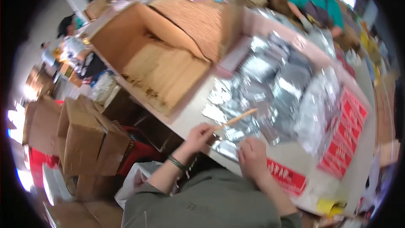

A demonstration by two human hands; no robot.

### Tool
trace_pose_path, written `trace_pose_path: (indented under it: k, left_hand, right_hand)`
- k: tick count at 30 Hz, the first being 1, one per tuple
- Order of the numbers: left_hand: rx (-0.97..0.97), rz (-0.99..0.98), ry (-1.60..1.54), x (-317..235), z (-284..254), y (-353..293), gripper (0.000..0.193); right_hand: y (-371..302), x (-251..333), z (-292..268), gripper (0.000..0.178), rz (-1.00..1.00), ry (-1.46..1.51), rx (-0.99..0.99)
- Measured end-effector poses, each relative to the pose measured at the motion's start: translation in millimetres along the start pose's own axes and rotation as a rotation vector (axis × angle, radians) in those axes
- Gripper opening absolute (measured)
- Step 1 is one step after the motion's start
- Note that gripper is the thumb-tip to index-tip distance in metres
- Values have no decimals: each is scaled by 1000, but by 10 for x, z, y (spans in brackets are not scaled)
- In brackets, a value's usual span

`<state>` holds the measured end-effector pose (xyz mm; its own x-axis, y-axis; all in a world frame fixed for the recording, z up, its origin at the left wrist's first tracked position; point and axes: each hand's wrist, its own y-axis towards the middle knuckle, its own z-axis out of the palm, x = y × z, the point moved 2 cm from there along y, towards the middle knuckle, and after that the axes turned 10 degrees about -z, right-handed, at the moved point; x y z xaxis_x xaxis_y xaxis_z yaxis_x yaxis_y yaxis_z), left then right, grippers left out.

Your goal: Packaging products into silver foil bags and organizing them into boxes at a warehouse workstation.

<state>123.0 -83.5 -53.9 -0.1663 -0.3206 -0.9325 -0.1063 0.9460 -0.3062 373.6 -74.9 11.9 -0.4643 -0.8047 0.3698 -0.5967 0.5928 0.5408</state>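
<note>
My left hand (200, 138) is closed around the lower end of a thin tan stick (237, 119), which slants up to the right over the foil. Right beside the table's front edge, my right hand (252, 157) is curled shut at the edge of a small silver foil pouch (228, 148) lying between my hands. Its fingertips are partly hidden. Ahead spreads a loose pile of shiny silver foil pouches (257, 69), some crumpled. A clear plastic bag (317, 112) lies at the pile's right side.
A large open cardboard box (164, 74) lies on the white table (190, 120) to the left. Red-and-white printed sheets (344, 133) and a red strip (287, 177) lie at right. Brown cartons (86, 137) stand at left. A person in green (322, 2) works across the table.
</note>
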Motion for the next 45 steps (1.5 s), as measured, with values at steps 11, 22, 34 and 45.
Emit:
trace_pose_path:
  k: [11, 22, 34, 45]
  left_hand:
    - [217, 284, 569, -705, 294, -45, 8]
    - [-121, 148, 504, -386, 672, -97, 23]
    - [143, 790, 889, -640, 655, -110, 63]
    - [226, -5, 672, -659, 449, -79, 40]
  right_hand:
    - [-472, -137, -414, 38, 110, 35, 184]
    - [-575, -8, -306, 42, 97, -66, 241]
    - [-468, 16, -375, 38, 52, -77, 203]
    - [-1030, -1312, -1638, 18, 405, -424, 267]
